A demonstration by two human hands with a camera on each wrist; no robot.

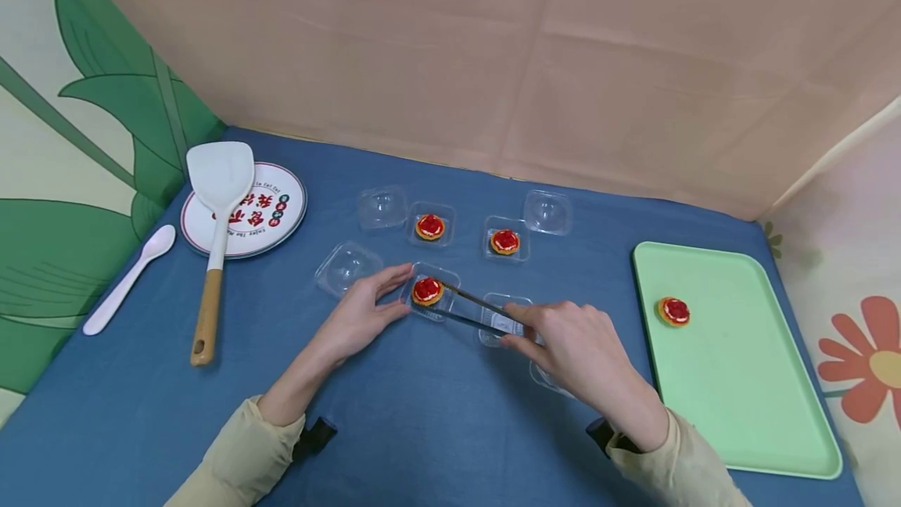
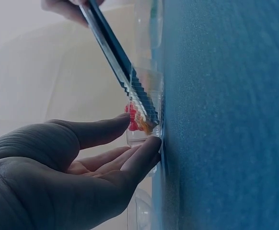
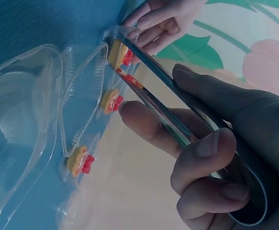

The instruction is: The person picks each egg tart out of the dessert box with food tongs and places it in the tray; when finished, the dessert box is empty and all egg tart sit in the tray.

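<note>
My right hand (image 1: pixel 573 346) grips metal tongs (image 1: pixel 468 319), whose tips reach into a clear plastic box (image 1: pixel 450 276). Inside that box lies a small red-topped tart (image 1: pixel 427 291), between the tong tips; the right wrist view shows a gap on one side of the tart (image 3: pixel 115 53). At the box's left edge, my left hand (image 1: pixel 362 307) touches the plastic with its thumb and fingertips. The left wrist view shows the serrated tong ends (image 2: pixel 142 98) beside the tart, with the left fingers fairly straight.
Behind are two boxed tarts (image 1: pixel 429 227) (image 1: pixel 504 242) with their clear lids open. Another clear box (image 1: pixel 503 319) lies under the right hand. At right, a green tray (image 1: pixel 739 382) bears one tart (image 1: pixel 673 311). Plates (image 1: pixel 281 213), a white spatula (image 1: pixel 220 178) and a spoon (image 1: pixel 130 282) lie left.
</note>
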